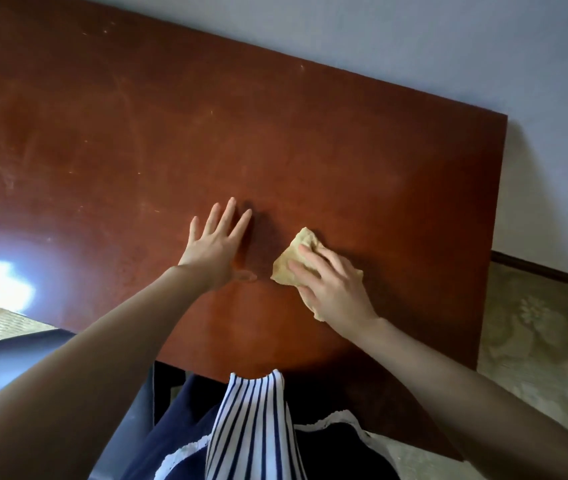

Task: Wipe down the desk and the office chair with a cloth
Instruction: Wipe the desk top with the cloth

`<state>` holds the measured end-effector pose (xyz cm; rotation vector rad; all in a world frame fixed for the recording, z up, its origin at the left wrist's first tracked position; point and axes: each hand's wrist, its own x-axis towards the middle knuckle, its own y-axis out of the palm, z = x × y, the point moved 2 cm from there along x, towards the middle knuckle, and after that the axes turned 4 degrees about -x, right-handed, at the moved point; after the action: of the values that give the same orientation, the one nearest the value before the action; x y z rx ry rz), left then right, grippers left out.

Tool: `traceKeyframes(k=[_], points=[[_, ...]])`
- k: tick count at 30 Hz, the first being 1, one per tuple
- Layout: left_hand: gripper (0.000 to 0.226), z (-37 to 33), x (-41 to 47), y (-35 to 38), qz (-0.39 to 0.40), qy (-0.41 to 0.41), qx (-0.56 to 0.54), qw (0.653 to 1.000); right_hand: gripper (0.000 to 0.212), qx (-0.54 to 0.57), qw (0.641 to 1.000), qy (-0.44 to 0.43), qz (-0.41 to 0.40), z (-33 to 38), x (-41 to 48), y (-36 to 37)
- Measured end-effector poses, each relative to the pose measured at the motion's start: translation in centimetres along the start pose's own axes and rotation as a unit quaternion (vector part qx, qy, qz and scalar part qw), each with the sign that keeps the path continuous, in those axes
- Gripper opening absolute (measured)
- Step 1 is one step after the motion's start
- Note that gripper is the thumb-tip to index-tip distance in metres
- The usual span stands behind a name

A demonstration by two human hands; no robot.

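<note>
- Two hands are resting on the desk [275,133]: the left hand [218,245] is lying flat, fingers straight, holding nothing.
- The right hand [331,282] is pressing the cloth [293,258] down with flat fingers, near the desk's front edge.
- Long, even strokes toward the smudgy far side are looking best.

Right hand [334,285] on cloth [294,251]

Soft, dim picture; bright window glare on the desk [275,133] at left
</note>
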<state>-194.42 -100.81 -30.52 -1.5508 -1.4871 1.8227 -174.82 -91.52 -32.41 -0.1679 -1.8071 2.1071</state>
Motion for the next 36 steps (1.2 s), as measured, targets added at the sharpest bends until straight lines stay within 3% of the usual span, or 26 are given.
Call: traceKeyframes(k=[5, 9, 13, 16, 20, 22, 24, 29, 36], points=[[0.118, 0.0, 2.9, -1.7, 0.003, 0.010, -0.011, 1.000, 0.032, -0.005, 0.997, -0.062, -0.038, -4.6, 3.2, 0.7], [0.119, 0.2, 4.4, -2.7, 0.009, 0.005, -0.001, 1.000, 0.037, -0.015, 0.999, -0.044, -0.020, -9.3, 8.3, 0.2], [0.119, 0.1, 4.9, -2.2, 0.018, -0.017, -0.007, 1.000, 0.039, -0.025, 0.997, 0.070, 0.017, -15.6, 14.1, -0.7], [0.118, -0.1, 4.7, -1.4, 0.019, -0.036, -0.034, 0.999, 0.037, -0.028, 0.982, 0.187, -0.018, -19.7, 17.3, -0.9], [0.117, -0.4, 4.8, -0.9, 0.019, -0.052, -0.043, 0.998, 0.036, -0.020, 0.939, 0.337, -0.065, -20.0, 20.5, 0.4], [0.116, -0.4, 5.1, -1.1, 0.025, -0.059, -0.025, 0.998, 0.035, 0.003, 0.929, 0.360, -0.083, -18.5, 21.4, 1.3], [0.112, -0.3, 5.4, -1.5, 0.026, -0.063, -0.018, 0.998, 0.034, 0.018, 0.945, 0.315, -0.088, -16.5, 21.5, 2.0], [0.092, -0.1, 5.3, -2.3, 0.025, -0.063, -0.026, 0.997, 0.030, 0.052, 0.990, 0.100, -0.084, -10.8, 17.5, 2.6], [0.074, 1.1, 6.3, -5.2, -0.082, -0.016, -0.030, 0.996, 0.027, 0.085, 0.987, -0.126, -0.045, -6.9, 8.1, 2.0]])
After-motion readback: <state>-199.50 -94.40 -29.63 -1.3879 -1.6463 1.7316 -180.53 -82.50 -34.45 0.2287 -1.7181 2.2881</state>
